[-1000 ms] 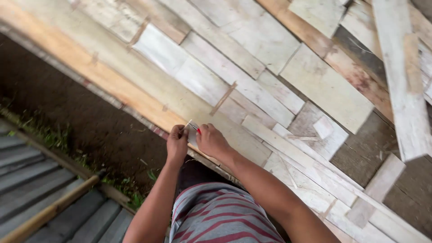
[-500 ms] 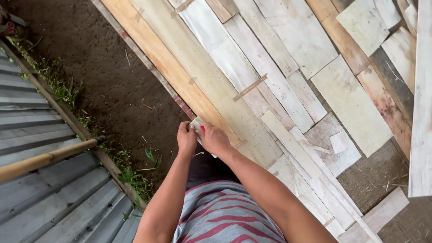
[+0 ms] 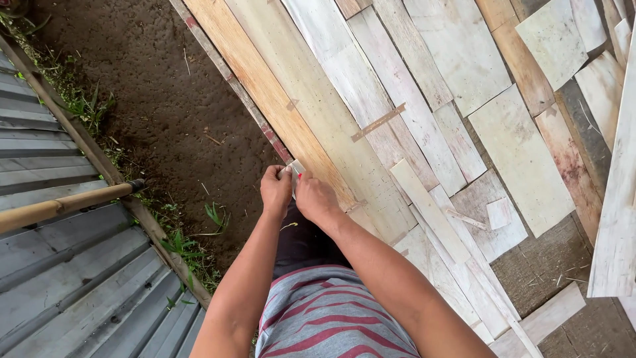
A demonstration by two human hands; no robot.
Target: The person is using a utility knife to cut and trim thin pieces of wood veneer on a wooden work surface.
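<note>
Both my hands meet at the near edge of a spread of pale wooden boards (image 3: 371, 86). My left hand (image 3: 275, 191) and my right hand (image 3: 317, 199) together pinch a small pale object with a red mark (image 3: 295, 174), held between the fingertips. What the object is cannot be told. It sits just over the end of a long orange-toned plank (image 3: 258, 79). My striped shirt fills the bottom of the view.
Bare dark soil (image 3: 165, 113) lies left of the boards. Corrugated metal sheets (image 3: 59, 278) run along the far left, edged by grass. A wooden pole (image 3: 66, 205) lies across them. Loose short offcuts (image 3: 497, 212) rest on the boards at right.
The view has swung, so the boards sit more upright in frame and more soil shows. My hands stay together on the small object.
</note>
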